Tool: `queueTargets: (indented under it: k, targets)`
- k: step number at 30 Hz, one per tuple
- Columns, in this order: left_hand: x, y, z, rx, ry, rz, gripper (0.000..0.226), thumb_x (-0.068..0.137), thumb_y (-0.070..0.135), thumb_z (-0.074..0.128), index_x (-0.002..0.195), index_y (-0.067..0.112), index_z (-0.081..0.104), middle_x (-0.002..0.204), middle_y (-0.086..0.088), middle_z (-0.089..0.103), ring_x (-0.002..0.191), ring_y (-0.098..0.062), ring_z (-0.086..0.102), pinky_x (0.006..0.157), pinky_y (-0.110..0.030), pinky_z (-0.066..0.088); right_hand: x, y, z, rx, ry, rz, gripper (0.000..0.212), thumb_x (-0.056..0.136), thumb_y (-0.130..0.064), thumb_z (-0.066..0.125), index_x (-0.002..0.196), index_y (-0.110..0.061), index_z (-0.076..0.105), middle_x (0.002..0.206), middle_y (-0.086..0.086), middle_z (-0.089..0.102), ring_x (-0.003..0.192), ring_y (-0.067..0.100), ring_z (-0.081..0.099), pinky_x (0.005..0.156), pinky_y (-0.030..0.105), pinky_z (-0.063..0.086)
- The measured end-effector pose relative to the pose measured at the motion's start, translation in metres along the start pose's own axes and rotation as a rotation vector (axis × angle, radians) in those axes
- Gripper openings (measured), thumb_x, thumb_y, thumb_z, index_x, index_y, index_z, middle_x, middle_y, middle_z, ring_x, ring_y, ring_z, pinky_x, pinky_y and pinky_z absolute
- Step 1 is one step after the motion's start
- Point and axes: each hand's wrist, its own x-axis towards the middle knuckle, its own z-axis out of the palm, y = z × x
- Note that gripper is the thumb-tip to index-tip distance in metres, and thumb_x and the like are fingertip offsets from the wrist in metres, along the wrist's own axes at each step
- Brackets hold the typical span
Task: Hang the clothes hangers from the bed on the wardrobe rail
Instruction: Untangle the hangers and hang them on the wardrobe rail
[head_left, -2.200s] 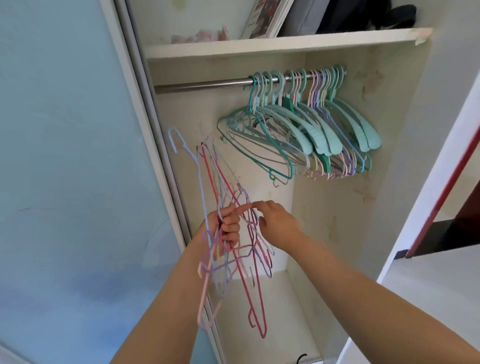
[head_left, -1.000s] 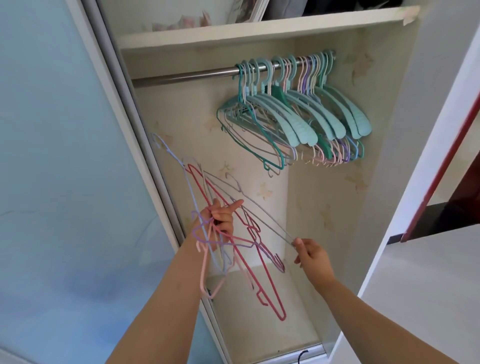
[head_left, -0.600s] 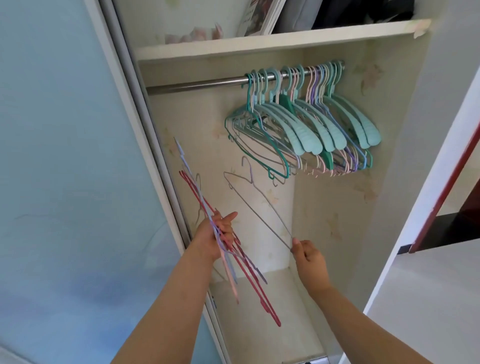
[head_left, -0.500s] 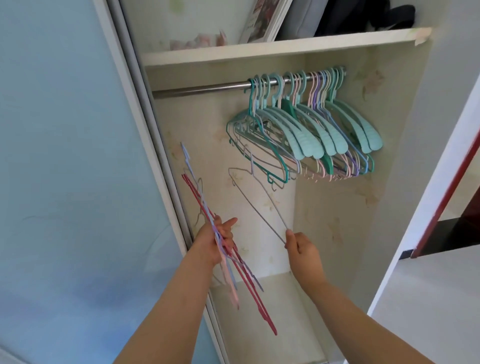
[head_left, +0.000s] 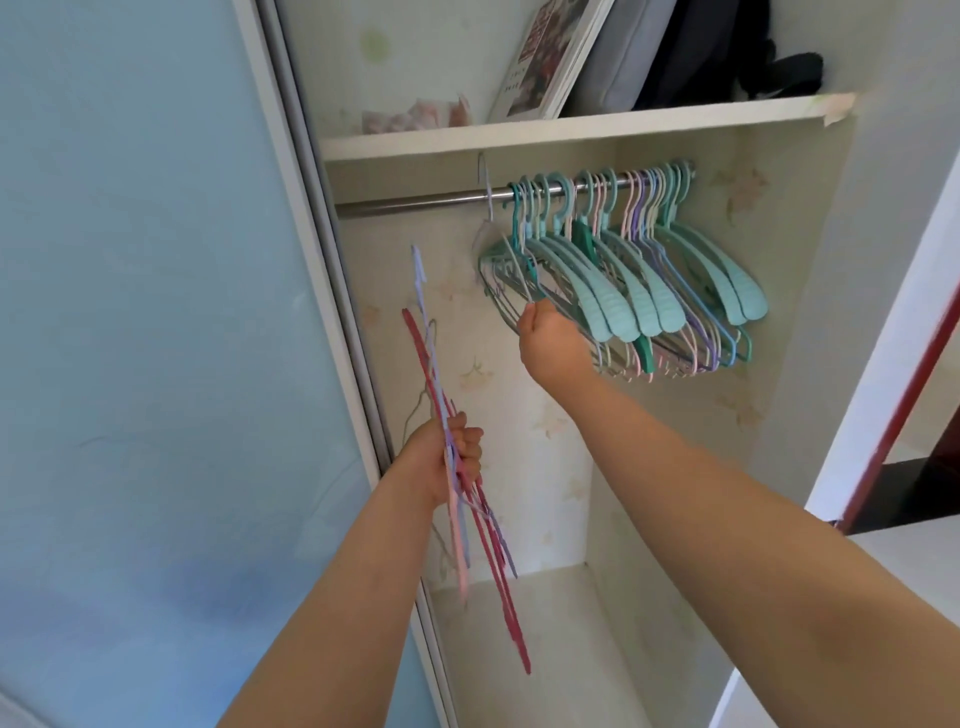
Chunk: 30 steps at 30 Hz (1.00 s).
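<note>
Wardrobe rail (head_left: 415, 199): R hand (head_left: 550, 340) fingers pinching grey hanger (head_left: 488, 208), L hand (head_left: 447, 457) clamped round hanger bundle (head_left: 457, 478).

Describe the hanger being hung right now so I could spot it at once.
Find the steel rail under the wardrobe shelf. Left of the teal hangers crowding it, one thin pale wire hanger has its hook at the rail. Unlike its neighbours, the right hand pinches its lower end.

Your right hand (head_left: 550, 338) hides lower end of grey wire hanger (head_left: 488, 208). Hook position over rail (head_left: 415, 200) too blurred to judge. Left-hand (head_left: 447, 457) hanger bundle (head_left: 457, 467) count unclear. Shelf (head_left: 571, 132) items cut off at top edge.
</note>
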Motion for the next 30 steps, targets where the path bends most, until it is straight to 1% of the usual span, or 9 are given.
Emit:
queueTargets:
  k: [3, 5, 8, 12, 17, 19, 24, 26, 30]
  targets:
    - [-0.005, -0.001, -0.004, -0.155, -0.261, -0.105, 0.042, 0.065, 0.003, 0.081, 0.076, 0.013, 0.041, 0.04, 0.005, 0.042, 0.029, -0.008, 0.042, 0.028, -0.015, 0.031, 0.009, 0.006, -0.008, -0.065, -0.117, 0.093, 0.019, 0.097, -0.008, 0.038, 0.105, 0.001, 0.052, 0.093, 0.019, 0.061, 0.099, 0.034, 0.062, 0.075, 0.034, 0.044]
    - [-0.01, -0.001, -0.006, -0.227, -0.407, -0.1, 0.052, 0.053, 0.002, 0.089, 0.089, 0.003, 0.051, 0.041, 0.003, 0.042, 0.029, -0.01, 0.042, 0.028, -0.016, 0.032, 0.007, 0.014, -0.017, -0.098, -0.096, 0.139, 0.025, 0.098, -0.007, 0.036, 0.116, 0.003, 0.05, 0.111, 0.023, 0.062, 0.106, 0.036, 0.06, 0.083, 0.037, 0.045]
    - [-0.017, -0.005, -0.004, -0.253, -0.401, -0.113, 0.041, 0.076, 0.019, 0.068, 0.11, 0.002, 0.053, 0.042, 0.004, 0.041, 0.029, -0.008, 0.041, 0.027, -0.014, 0.03, 0.001, 0.027, -0.026, -0.119, 0.028, 0.172, 0.029, 0.101, -0.011, 0.033, 0.122, 0.005, 0.046, 0.117, 0.028, 0.061, 0.108, 0.04, 0.059, 0.085, 0.041, 0.046]
    - [-0.02, -0.011, -0.003, -0.313, -0.403, -0.107, 0.062, 0.068, 0.017, 0.082, 0.122, 0.007, 0.052, 0.043, 0.004, 0.042, 0.03, -0.008, 0.043, 0.029, -0.014, 0.032, -0.014, 0.038, -0.033, 0.014, 0.043, 0.198, 0.034, 0.103, -0.025, 0.033, 0.128, -0.004, 0.039, 0.121, 0.022, 0.057, 0.106, 0.036, 0.057, 0.076, 0.036, 0.037]
    - [-0.019, -0.021, 0.002, -0.298, -0.261, -0.021, 0.038, 0.099, 0.021, 0.038, 0.136, 0.015, 0.044, 0.042, 0.007, 0.041, 0.032, -0.005, 0.041, 0.033, -0.012, 0.029, -0.065, 0.06, -0.027, 0.069, 0.244, 0.002, 0.027, 0.098, -0.024, 0.046, 0.121, -0.011, 0.043, 0.12, 0.009, 0.05, 0.083, 0.021, 0.051, 0.067, 0.034, 0.041]
    - [-0.021, -0.025, 0.005, -0.336, -0.241, 0.003, 0.038, 0.094, 0.02, 0.045, 0.132, 0.016, 0.049, 0.042, 0.007, 0.041, 0.033, -0.006, 0.042, 0.035, -0.012, 0.03, -0.082, 0.066, -0.025, -0.016, 0.033, 0.101, 0.023, 0.1, -0.034, 0.04, 0.102, -0.014, 0.052, 0.096, 0.005, 0.062, 0.074, 0.024, 0.057, 0.064, 0.034, 0.045]
    - [-0.019, -0.033, 0.018, -0.363, -0.204, 0.085, 0.047, 0.072, 0.022, 0.061, 0.119, 0.022, 0.058, 0.045, 0.006, 0.04, 0.037, -0.008, 0.043, 0.039, -0.016, 0.034, -0.125, 0.047, -0.016, 0.088, -0.878, 0.448, 0.075, 0.092, -0.07, 0.019, 0.071, -0.014, 0.065, 0.056, -0.001, 0.062, 0.048, 0.014, 0.05, 0.049, 0.02, 0.034]
    - [-0.015, -0.037, 0.021, -0.388, -0.193, 0.098, 0.047, 0.073, 0.024, 0.062, 0.12, 0.025, 0.059, 0.047, 0.006, 0.039, 0.038, -0.009, 0.042, 0.039, -0.017, 0.036, -0.144, 0.042, -0.009, 0.26, -0.97, 0.56, 0.067, 0.091, -0.07, 0.029, 0.08, -0.013, 0.061, 0.058, 0.0, 0.063, 0.046, 0.013, 0.048, 0.044, 0.018, 0.03]
    - [-0.013, -0.041, 0.016, -0.383, -0.191, 0.117, 0.049, 0.073, 0.027, 0.062, 0.122, 0.026, 0.059, 0.051, 0.004, 0.044, 0.042, -0.01, 0.045, 0.042, -0.018, 0.036, -0.165, 0.042, -0.004, 0.676, -0.802, 0.766, 0.032, 0.096, -0.04, 0.053, 0.099, -0.008, 0.058, 0.063, 0.002, 0.066, 0.05, 0.014, 0.061, 0.048, 0.02, 0.049]
